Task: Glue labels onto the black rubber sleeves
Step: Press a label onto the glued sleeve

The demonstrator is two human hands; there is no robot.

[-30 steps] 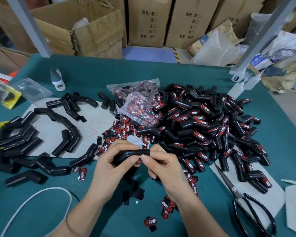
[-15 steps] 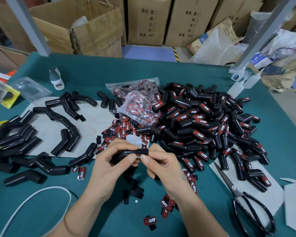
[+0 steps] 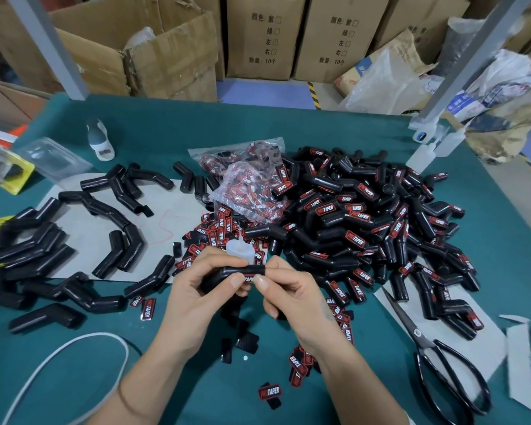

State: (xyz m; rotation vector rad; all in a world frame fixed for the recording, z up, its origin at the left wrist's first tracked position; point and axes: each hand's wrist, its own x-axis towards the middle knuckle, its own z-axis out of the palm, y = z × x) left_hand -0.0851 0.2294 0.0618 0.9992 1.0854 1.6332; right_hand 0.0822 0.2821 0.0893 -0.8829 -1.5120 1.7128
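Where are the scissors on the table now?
In the head view, the scissors lie at the near right of the green table, partly on a sheet of paper, right of the hands and beside the pile of labelled sleeves.

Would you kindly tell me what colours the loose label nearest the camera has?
Black with a red border, "TAPER" in white; the loose label shows best in the head view.
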